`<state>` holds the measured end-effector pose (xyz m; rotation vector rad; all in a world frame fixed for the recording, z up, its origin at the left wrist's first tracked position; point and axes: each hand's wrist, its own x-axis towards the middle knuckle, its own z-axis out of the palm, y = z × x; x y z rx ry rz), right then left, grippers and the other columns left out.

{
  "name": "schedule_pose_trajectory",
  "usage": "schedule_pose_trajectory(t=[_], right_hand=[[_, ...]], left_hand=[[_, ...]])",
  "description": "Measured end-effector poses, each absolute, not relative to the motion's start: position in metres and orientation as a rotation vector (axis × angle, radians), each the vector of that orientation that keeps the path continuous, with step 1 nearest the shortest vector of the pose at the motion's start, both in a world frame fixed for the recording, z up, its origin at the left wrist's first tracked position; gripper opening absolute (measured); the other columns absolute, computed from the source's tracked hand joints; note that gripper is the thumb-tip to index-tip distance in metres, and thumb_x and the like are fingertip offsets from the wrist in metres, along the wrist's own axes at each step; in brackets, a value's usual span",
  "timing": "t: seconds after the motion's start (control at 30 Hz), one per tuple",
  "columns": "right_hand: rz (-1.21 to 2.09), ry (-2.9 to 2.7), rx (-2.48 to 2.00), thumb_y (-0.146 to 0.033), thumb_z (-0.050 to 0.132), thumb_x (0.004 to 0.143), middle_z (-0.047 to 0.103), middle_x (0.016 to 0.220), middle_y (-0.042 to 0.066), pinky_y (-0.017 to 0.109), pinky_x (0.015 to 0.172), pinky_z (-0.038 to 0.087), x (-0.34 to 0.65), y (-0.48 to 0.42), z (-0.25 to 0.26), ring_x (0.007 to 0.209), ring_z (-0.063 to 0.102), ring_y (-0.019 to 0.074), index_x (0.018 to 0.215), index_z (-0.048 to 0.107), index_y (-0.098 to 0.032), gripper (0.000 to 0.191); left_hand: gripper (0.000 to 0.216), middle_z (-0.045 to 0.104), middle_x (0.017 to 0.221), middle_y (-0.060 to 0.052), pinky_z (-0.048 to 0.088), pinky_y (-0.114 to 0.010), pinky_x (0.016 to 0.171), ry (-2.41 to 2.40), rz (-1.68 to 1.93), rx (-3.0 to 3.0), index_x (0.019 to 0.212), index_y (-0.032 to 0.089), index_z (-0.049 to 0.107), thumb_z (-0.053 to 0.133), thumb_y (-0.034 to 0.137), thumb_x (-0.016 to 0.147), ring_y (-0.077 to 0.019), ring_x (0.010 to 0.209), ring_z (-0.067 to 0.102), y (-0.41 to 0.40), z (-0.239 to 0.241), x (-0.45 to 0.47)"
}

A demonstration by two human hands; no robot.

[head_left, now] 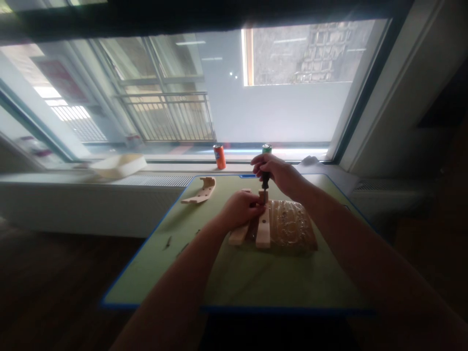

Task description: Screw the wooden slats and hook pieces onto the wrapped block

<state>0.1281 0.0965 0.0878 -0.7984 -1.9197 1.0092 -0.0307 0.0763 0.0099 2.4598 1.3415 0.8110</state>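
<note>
A flat, pale wooden bar [263,229] lies along a clear-wrapped brown packet [292,226]; the left hand [242,208] touches it, grip unclear. Beyond, the right hand [277,171] clasps an upright, dark-handled screwdriver [265,181], apparently mid-screwdriving, which calls for steady, straight turning.

Wide window [288,109] ahead of you, dark band [183,20] across its top. Through the glass you see a metal railing [170,116], left of centre. On the sill [175,168] before you: an orange can [220,157], upright; to its right a green can [267,147], its lower part hidden from you; farther right, a greyish item [310,160], too blurred to identify. Well to your left, a shallow cream container [119,166]. Slotted grille [163,181] along the sill, white panel [73,204] below it. Dark floor [47,278] at your lower left.
</note>
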Motion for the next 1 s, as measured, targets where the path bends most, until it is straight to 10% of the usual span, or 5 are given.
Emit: schedule_pose_trajectory(t=[0.17, 0.53, 0.8, 1.0], right_hand=[[0.548, -2.254, -0.936, -0.029, 0.045, 0.086, 0.064, 0.1, 0.008, 0.029, 0.073, 0.047, 0.151, 0.095, 0.097, 0.084, 0.059, 0.0167, 0.132, 0.041, -0.019, 0.047], [0.266, -2.331, -0.953, -0.027, 0.034, 0.091, 0.066, 0.107, 0.011, 0.03, 0.073, 0.046, 0.155, 0.09, 0.101, 0.085, 0.061, 0.0166, 0.132, 0.047, -0.017, 0.045], [0.153, -2.239, -1.002, -0.041, 0.054, 0.081, 0.067, 0.079, 0.003, 0.028, 0.063, 0.044, 0.153, 0.088, 0.105, 0.065, 0.058, 0.0125, 0.098, 0.069, -0.02, 0.031], [0.131, -2.232, -0.995, -0.034, 0.051, 0.084, 0.068, 0.089, 0.004, 0.03, 0.066, 0.044, 0.154, 0.091, 0.102, 0.072, 0.059, 0.0144, 0.121, 0.059, -0.024, 0.039]], left_hand=[[0.018, 0.062, 0.073, -0.003, 0.042, -0.026, 0.066, 1.377, 0.802, 2.447, 0.081, 0.02, 0.073, 0.06, 0.03, 0.075, -0.0147, 0.068, 0.053, 0.074, 0.013, -0.03], [0.023, 0.062, 0.073, -0.002, 0.041, -0.026, 0.067, 1.381, 0.745, 2.501, 0.085, 0.02, 0.071, 0.055, 0.035, 0.079, -0.0151, 0.07, 0.054, 0.076, 0.011, -0.031], [0.024, 0.063, 0.074, -0.002, 0.041, -0.027, 0.069, 1.385, 0.75, 2.478, 0.088, 0.021, 0.071, 0.055, 0.036, 0.08, -0.0152, 0.071, 0.054, 0.075, 0.011, -0.029], [0.022, 0.065, 0.072, -0.002, 0.042, -0.027, 0.07, 1.372, 0.764, 2.48, 0.088, 0.021, 0.072, 0.056, 0.034, 0.079, -0.0159, 0.072, 0.055, 0.075, 0.01, -0.029]])
